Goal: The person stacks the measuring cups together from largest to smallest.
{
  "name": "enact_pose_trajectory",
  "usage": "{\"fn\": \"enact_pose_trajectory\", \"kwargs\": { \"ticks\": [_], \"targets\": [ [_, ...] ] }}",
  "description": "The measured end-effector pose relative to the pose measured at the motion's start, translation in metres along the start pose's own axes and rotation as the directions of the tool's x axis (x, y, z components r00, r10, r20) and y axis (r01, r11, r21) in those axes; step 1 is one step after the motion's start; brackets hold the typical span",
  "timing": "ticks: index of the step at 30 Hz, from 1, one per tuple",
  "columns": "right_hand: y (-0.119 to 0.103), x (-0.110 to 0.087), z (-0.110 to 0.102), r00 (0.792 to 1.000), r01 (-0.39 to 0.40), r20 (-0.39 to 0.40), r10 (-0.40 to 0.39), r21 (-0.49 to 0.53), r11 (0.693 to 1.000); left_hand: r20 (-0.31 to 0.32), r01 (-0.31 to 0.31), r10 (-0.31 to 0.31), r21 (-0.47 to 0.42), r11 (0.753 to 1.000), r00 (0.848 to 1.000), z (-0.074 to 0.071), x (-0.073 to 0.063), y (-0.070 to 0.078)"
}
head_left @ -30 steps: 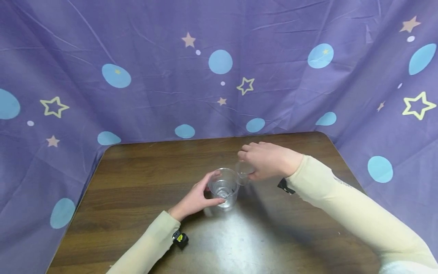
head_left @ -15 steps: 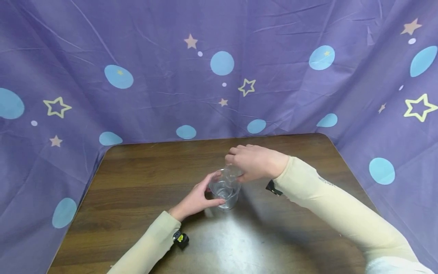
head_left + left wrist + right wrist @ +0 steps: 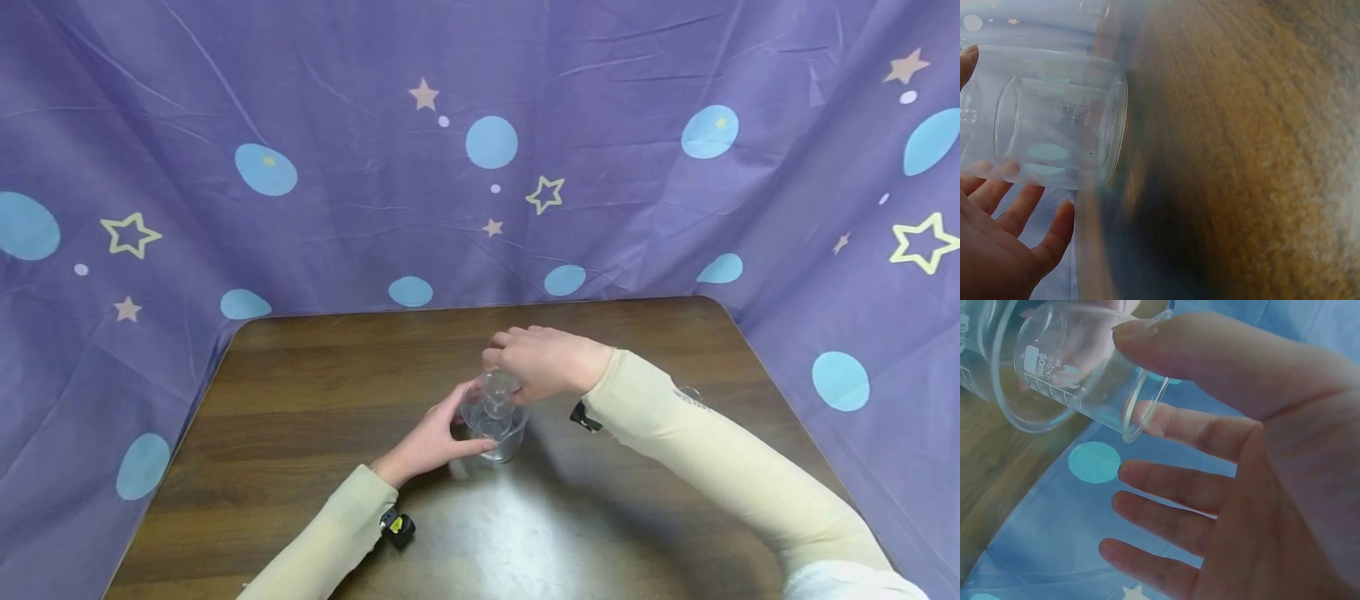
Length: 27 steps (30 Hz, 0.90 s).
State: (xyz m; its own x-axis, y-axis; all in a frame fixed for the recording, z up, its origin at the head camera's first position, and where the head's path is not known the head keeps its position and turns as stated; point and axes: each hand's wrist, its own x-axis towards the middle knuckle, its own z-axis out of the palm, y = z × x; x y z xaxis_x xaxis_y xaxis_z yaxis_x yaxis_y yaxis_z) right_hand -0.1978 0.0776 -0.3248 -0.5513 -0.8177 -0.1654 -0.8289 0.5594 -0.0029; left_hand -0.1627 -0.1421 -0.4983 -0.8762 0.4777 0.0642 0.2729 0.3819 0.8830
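Clear cylindrical beakers [image 3: 1075, 372]; wood-grained tabletop [image 3: 322, 392]

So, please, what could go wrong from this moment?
The small beaker, pinched near its rim by thumb and forefinger of the right hand, might slip. Its base, at the mouth of the larger beaker, could knock that rim or the nested beaker inside. If the left hand loosens its hold, a bump might shift the larger beaker.

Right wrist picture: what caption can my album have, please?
A right hand pinches a small clear beaker at the mouth of a larger clear container.
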Motion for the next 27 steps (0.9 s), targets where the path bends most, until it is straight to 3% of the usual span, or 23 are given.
{"fn": "enact_pose_trajectory", "kwargs": {
  "ticks": [17, 27],
  "targets": [
    [-0.004, 0.012, 0.028, 0.998, 0.011, 0.055, -0.011, 0.0, 1.0, -0.002, -0.011, 0.011, 0.016, 1.0, 1.0, 0.001, 0.001, 0.0],
    [-0.007, 0.02, 0.044, 0.998, 0.022, 0.054, -0.018, -0.068, 0.997, -0.004, -0.027, 0.027, 0.003, 1.0, 1.0, 0.002, 0.001, -0.001]
  ]
}}
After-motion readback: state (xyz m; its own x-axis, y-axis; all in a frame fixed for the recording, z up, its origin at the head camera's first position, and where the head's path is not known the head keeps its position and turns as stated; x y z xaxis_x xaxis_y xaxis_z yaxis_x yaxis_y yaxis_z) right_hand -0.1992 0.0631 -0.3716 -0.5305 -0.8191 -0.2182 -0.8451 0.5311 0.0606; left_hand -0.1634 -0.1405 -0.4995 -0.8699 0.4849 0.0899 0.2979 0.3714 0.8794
